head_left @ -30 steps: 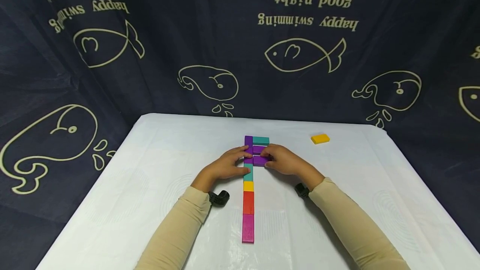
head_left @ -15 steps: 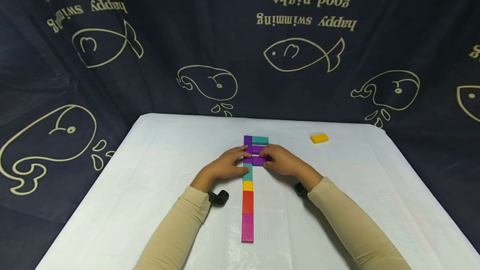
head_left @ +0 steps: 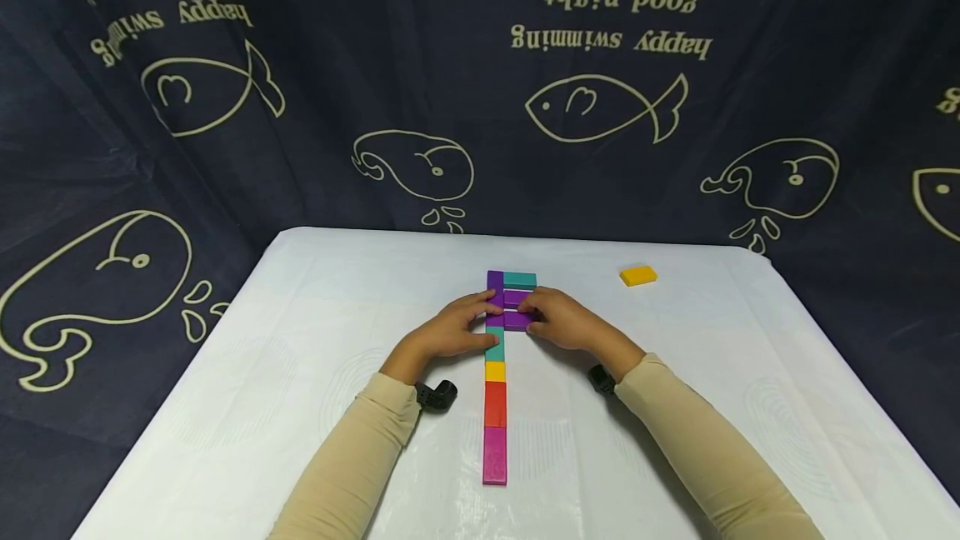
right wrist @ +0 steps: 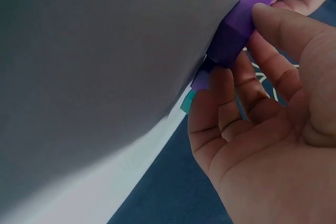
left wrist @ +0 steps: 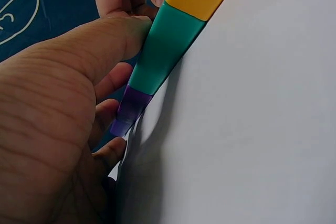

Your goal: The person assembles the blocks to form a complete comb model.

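Note:
A straight column of flat coloured blocks runs down the white table: purple (head_left: 495,283), teal (head_left: 494,351), yellow (head_left: 495,371), red (head_left: 495,403) and magenta (head_left: 494,455). My left hand (head_left: 452,329) lies along its left side, fingers fairly straight on the purple part and thumb against the teal block's side. To the right of the column's far end, a teal block (head_left: 520,280) and two purple blocks lie crosswise. My right hand (head_left: 564,322) pinches the nearer purple block (right wrist: 244,17), thumb at its near side; the farther purple block (head_left: 515,297) is partly covered by fingers.
One loose yellow block (head_left: 638,276) lies toward the back right of the table (head_left: 660,440). A dark curtain (head_left: 480,90) with fish drawings hangs behind the table's far edge. Black bands with camera mounts (head_left: 437,396) sit on both wrists.
Both hands and all blocks keep their places; the whole head view has only shifted very slightly.

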Tool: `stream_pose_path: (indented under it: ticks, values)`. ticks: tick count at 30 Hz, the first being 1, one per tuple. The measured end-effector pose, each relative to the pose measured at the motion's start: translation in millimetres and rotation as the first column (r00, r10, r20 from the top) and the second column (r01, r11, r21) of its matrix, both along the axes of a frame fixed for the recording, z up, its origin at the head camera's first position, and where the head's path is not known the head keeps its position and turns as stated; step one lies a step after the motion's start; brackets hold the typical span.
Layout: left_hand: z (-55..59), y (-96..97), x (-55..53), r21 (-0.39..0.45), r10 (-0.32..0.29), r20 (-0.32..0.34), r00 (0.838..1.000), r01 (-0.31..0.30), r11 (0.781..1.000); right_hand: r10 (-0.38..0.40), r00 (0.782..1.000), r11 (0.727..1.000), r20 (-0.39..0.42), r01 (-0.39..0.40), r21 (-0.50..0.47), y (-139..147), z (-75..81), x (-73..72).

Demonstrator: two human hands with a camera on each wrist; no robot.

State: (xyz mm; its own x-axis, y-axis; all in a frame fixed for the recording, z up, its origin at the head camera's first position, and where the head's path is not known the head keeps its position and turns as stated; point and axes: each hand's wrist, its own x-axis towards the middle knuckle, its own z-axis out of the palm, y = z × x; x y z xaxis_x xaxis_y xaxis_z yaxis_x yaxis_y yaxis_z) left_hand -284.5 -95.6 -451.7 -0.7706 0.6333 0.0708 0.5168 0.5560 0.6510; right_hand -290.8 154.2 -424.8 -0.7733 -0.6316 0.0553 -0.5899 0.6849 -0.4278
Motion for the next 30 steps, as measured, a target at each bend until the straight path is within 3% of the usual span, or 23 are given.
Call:
stream_pose_path:
  ticks: [6,12,23,30]
  values:
    - [-0.1,1.0,0.7,0.009,-0.001,0.008,1.0,0.001,1.0,-0.085,0.995,0.992,0.057,0.09,-0.09,12.9,8.5,-0.8]
    - [-1.2,1.5,0.5,-0.014,0.015,0.009,1.0,-0.015,1.0,-0.178,0.982,0.974,0.065,0.185,-0.134,48.5,13.5,-10.6]
    - [-3.1,0.0,1.6,0.015,0.012,-0.001,1.0,-0.012,1.0,-0.401,0.913,0.907,0.078,0.407,-0.109,138.3,13.7,-34.1]
    - [-1.9,0.2,1.3,-0.004,0.014,0.01,1.0,-0.014,1.0,-0.475,0.876,0.878,0.088,0.478,-0.028,167.3,15.1,-43.4]
